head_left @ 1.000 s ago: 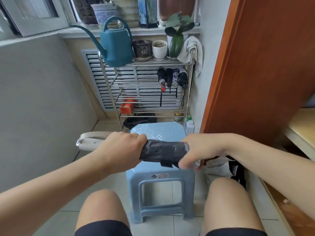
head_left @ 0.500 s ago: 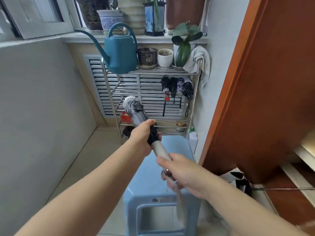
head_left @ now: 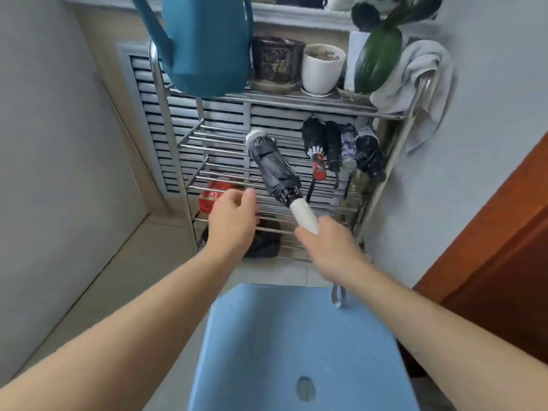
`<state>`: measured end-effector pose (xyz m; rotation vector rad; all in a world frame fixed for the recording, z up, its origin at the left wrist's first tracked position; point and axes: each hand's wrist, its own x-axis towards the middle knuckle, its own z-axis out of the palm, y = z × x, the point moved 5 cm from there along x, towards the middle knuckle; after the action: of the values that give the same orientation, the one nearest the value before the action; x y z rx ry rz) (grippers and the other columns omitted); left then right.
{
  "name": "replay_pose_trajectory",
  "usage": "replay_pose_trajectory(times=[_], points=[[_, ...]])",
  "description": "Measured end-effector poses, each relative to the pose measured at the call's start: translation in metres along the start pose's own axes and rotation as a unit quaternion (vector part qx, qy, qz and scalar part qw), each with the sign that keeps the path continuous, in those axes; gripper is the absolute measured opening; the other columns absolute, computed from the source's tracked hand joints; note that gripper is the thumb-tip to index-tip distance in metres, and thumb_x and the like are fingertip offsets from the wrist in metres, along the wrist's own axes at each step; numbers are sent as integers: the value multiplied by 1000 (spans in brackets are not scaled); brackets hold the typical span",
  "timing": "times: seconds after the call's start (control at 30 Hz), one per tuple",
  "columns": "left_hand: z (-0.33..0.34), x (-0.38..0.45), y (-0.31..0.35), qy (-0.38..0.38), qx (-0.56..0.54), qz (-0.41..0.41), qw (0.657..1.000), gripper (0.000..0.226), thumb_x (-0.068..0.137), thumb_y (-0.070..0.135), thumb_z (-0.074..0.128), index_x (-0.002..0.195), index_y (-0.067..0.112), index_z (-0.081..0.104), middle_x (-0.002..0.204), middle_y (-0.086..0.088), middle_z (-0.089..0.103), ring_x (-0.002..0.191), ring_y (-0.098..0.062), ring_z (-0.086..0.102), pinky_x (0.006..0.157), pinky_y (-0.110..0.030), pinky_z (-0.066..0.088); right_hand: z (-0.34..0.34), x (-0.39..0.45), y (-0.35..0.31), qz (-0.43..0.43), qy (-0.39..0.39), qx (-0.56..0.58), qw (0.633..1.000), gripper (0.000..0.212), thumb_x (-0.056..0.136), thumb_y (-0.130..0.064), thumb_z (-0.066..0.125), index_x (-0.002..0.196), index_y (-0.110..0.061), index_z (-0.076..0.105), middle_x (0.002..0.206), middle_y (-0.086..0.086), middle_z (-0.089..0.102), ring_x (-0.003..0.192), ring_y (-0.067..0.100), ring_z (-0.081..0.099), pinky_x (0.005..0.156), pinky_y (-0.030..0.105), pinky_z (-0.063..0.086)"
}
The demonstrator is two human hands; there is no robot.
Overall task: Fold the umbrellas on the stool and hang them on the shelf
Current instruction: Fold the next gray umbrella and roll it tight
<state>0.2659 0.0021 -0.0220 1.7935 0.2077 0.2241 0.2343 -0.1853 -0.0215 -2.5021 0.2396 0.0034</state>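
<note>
A folded black umbrella (head_left: pixel 274 166) with a white handle points up and to the left in front of the metal shelf (head_left: pixel 296 102). My right hand (head_left: pixel 329 247) grips its white handle from below, and a wrist strap (head_left: pixel 336 296) dangles under that hand. My left hand (head_left: pixel 234 222) hovers just left of the umbrella with relaxed fingers, holding nothing. Several folded umbrellas (head_left: pixel 344 148) hang under the shelf's top tier at the right. The blue plastic stool (head_left: pixel 296 336) stands below my arms with a bare seat.
A teal watering can (head_left: pixel 204 43), a dark pot (head_left: pixel 277 62), a white pot (head_left: pixel 323 68) and a plant stand on the top tier. A grey towel (head_left: pixel 427 84) drapes over the shelf's right corner. A red box (head_left: pixel 215 195) sits on a lower tier. An orange-brown cabinet (head_left: pixel 504 232) is at the right.
The view has moved closer to the shelf. My left hand has let go of the umbrella, which my right hand alone now holds up by the handle nearer the shelf.
</note>
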Motion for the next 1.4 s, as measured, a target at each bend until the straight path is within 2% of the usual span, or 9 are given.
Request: replay_pose_trajectory(times=[0.2, 0.43, 0.6, 0.7, 0.83, 0.93, 1.17, 1.3, 1.4], points=[[2, 99, -3, 26, -158, -167, 973, 42, 105, 45, 46, 130, 13, 57, 110, -8, 71, 80, -18, 72, 57, -30, 59, 18, 6, 8, -62, 24, -142, 988, 38, 102, -56, 41, 108, -19, 41, 116, 11, 65, 100, 38, 58, 69, 40, 31], [-9, 101, 12, 92, -214, -169, 958, 29, 107, 31, 49, 126, 11, 57, 111, -11, 70, 90, -27, 71, 44, -25, 52, -3, -24, -5, -133, 31, -149, 979, 36, 103, -56, 39, 105, -20, 37, 112, 8, 65, 101, 41, 59, 67, 41, 32], [-13, 78, 21, 101, -189, -139, 967, 26, 101, 25, 49, 124, 13, 56, 107, -11, 68, 78, -23, 68, 53, -28, 54, -17, -50, 1, -157, 51, -152, 974, 36, 103, -54, 40, 99, -19, 35, 102, 9, 65, 91, 42, 58, 68, 44, 43], [-38, 68, 32, 129, -122, -75, 981, 36, 85, 28, 55, 121, 24, 51, 125, -6, 55, 93, -22, 65, 82, -45, 59, -25, -62, 15, -183, 86, -200, 959, 37, 102, -56, 36, 101, -19, 37, 96, 6, 65, 83, 40, 62, 64, 44, 46], [-65, 39, 41, -48, -76, 9, 996, 66, 99, 22, 64, 154, 45, 34, 151, -1, 41, 109, -16, 64, 88, -48, 62, -41, -64, 46, -201, 64, -206, 956, 38, 99, -55, 38, 107, -18, 43, 96, 7, 65, 83, 42, 63, 62, 42, 41], [-73, -15, 34, -172, -107, -23, 979, 71, 96, 2, 65, 149, 44, 42, 144, -4, 55, 106, -25, 73, 87, -46, 62, -56, -72, 79, -178, -43, -159, 970, 33, 103, -50, 45, 125, -25, 44, 115, 3, 61, 102, 34, 60, 80, 42, 43], [-86, -173, -32, -161, 27, -27, 986, 56, 80, -1, 81, 119, 31, 57, 118, -10, 63, 81, -10, 68, 70, -21, 55, -52, -96, 120, -138, -178, -240, 944, 37, 97, -15, 56, 131, -28, 49, 124, -5, 50, 126, 22, 46, 99, 37, 40], [-90, -198, -48, -156, 161, 21, 974, 61, 80, 9, 84, 125, 38, 55, 120, 2, 46, 82, -3, 56, 70, -12, 47, -49, -111, 78, -176, -93, -207, 958, 68, 84, 6, 49, 145, -24, 48, 146, -1, 45, 137, 23, 32, 115, 41, 31], [-93, -197, -39, -186, 175, 38, 966, 60, 86, 10, 76, 131, 41, 51, 126, 4, 43, 83, -4, 56, 72, -12, 47, -32, -128, 36, -238, -86, -67, 965, 53, 93, -3, 49, 142, -23, 55, 144, -7, 51, 138, 15, 36, 113, 28, 25]])
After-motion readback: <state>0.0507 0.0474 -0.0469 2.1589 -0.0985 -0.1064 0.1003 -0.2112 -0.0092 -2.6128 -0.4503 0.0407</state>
